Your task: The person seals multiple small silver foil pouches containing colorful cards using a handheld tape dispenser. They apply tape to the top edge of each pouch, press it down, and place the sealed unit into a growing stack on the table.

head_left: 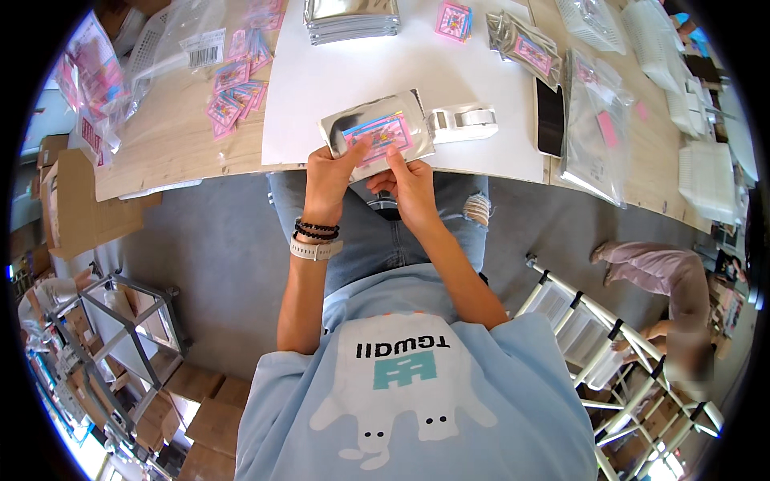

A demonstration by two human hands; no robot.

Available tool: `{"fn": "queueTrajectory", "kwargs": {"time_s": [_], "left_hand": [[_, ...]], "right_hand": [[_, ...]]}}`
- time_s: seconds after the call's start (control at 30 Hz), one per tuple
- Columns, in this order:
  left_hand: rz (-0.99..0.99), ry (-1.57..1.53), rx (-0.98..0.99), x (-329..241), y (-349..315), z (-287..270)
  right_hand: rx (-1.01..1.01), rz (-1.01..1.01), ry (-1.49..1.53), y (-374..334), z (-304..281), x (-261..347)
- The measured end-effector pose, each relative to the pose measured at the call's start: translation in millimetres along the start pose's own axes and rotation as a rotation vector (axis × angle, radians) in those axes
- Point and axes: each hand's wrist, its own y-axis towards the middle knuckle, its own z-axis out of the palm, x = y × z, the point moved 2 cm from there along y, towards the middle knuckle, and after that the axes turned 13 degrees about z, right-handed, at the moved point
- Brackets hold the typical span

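A silver foil pouch (407,106) is held over the table's front edge, tilted, with a pink-and-blue printed card (383,133) lying flat on its face. My left hand (329,180) is closed on the pouch's lower left side, its thumb pressing on the card. At the lower right side, my right hand (413,188) pinches the pouch, thumb on top and the other fingers curled below. Just right of the pouch, a small white tape dispenser (473,123) lies on the white sheet (305,80). The pouch hides part of the right hand's fingers.
Silver pouches (351,24) are stacked at the back. Pink cards (233,100) lie scattered left, more cards (454,21) behind. Pouches with cards (529,50), a dark phone (549,116), a clear bag (597,152) and white baskets (710,180) are right. A person (658,272) is beyond a rack.
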Motion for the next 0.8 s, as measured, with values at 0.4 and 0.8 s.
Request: {"fn": "queueTrajectory", "kwargs": {"time_s": [0.4, 0.8], "left_hand": [[-0.078, -0.281, 0.044, -11.8, 4.0, 4.5], [-0.193, -0.591, 0.143, -11.5, 5.3, 2.9]], "right_hand": [[-0.308, -1.022, -1.443, -63.0, -32.6, 144.5], [-0.001, -0.803, -1.870, -5.5, -38.9, 161.1]]}}
